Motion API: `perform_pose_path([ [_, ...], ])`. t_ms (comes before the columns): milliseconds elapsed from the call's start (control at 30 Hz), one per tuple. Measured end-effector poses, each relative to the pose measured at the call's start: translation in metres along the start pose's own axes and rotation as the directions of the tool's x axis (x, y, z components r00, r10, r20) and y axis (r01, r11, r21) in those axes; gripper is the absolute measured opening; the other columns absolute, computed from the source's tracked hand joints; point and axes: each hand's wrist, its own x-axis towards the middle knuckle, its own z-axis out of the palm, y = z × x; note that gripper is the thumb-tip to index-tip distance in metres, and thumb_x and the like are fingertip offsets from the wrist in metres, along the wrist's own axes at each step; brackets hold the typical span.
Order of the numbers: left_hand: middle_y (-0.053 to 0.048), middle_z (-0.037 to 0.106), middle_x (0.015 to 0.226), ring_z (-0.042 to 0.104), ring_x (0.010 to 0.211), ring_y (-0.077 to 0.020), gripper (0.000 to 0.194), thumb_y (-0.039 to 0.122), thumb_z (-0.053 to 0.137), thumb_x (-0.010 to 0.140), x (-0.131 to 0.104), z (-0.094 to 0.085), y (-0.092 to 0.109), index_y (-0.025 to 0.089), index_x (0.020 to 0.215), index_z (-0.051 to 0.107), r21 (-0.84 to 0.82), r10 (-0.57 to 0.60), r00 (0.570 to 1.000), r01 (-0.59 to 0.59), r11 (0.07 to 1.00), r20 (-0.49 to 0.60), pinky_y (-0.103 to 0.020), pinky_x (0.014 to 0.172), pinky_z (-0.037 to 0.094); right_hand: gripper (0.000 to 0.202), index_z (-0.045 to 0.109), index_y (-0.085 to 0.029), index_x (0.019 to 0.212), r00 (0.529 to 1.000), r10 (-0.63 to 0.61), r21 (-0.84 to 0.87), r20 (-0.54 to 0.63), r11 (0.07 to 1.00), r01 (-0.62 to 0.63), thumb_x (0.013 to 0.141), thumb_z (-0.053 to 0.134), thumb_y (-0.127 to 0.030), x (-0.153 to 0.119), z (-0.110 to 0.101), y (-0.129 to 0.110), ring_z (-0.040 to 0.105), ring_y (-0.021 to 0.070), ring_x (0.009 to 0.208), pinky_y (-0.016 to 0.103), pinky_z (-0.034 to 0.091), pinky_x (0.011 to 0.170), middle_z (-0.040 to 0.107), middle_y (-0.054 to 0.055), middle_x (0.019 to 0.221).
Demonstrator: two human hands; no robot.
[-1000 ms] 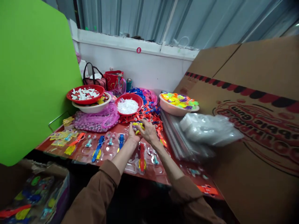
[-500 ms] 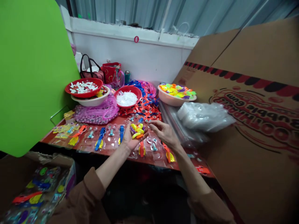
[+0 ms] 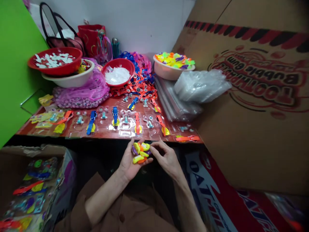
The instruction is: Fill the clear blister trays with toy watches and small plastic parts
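Observation:
My left hand (image 3: pixel 130 162) is cupped palm up in front of the table edge, holding several small yellow, orange and purple plastic pieces (image 3: pixel 141 152). Thumb and fingers of my right hand (image 3: pixel 166 158) are pinched at the right side of that pile; whether a piece is between the fingertips is hard to make out. Beyond both hands, a row of clear plastic trays (image 3: pixel 125 132) lies along the red table (image 3: pixel 106 129). Blue straps (image 3: pixel 91 120) and orange straps (image 3: pixel 137 120) with yellow discs, and small teal-and-white parts (image 3: pixel 126 118), rest in them.
Behind the trays are a red bowl of white pieces (image 3: pixel 79 62), a red bowl of clear pieces (image 3: pixel 132 69), a pale basin of colourful pieces (image 3: pixel 166 72) and plastic bags (image 3: pixel 202 85). A filled carton (image 3: pixel 65 161) stands lower left; a large cardboard box (image 3: pixel 241 145) stands right.
The view has tilted down. Both hands have drawn back from over the trays to in front of the table edge, and my right fingers have come to the pile in my left palm.

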Motion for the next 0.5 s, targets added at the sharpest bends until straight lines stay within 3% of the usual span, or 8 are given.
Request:
perform_pose_path([
  [133, -0.012, 0.073, 0.101, 0.073, 0.080, -0.0233, 0.042, 0.049, 0.049, 0.100, 0.002, -0.006, -0.005, 0.014, 0.117, 0.066, 0.028, -0.023, 1.000, 0.023, 0.999, 0.017, -0.042, 0.067, 0.064, 0.018, 0.070, -0.021, 0.100, 0.999, -0.001, 0.051, 0.032, 0.999, 0.000, 0.094, 0.060, -0.036, -0.007, -0.002, 0.005, 0.065, 0.0187, 0.083, 0.031, 0.053, 0.075, 0.068, 0.004, 0.095],
  [333, -0.014, 0.074, 0.102, 0.073, 0.077, -0.0235, 0.044, 0.049, 0.049, 0.100, 0.001, -0.011, -0.007, 0.014, 0.120, 0.066, 0.072, -0.034, 0.998, 0.031, 0.997, 0.046, -0.041, 0.065, 0.064, 0.029, 0.066, -0.027, 0.122, 0.958, -0.145, -0.036, 0.246, 0.987, 0.158, 0.093, 0.063, -0.024, -0.006, -0.023, -0.005, 0.061, 0.0160, 0.081, 0.029, 0.054, 0.076, 0.063, 0.002, 0.097],
  [500, -0.013, 0.075, 0.096, 0.073, 0.072, -0.0222, 0.044, 0.046, 0.050, 0.100, 0.003, -0.016, -0.011, 0.012, 0.122, 0.066, 0.076, -0.089, 0.995, 0.085, 0.993, 0.047, -0.041, 0.064, 0.064, 0.023, 0.068, -0.025, 0.117, 0.910, -0.209, -0.137, 0.357, 0.952, 0.273, 0.096, 0.060, -0.022, -0.005, -0.027, -0.002, 0.058, 0.0139, 0.076, 0.026, 0.051, 0.071, 0.057, 0.002, 0.094],
])
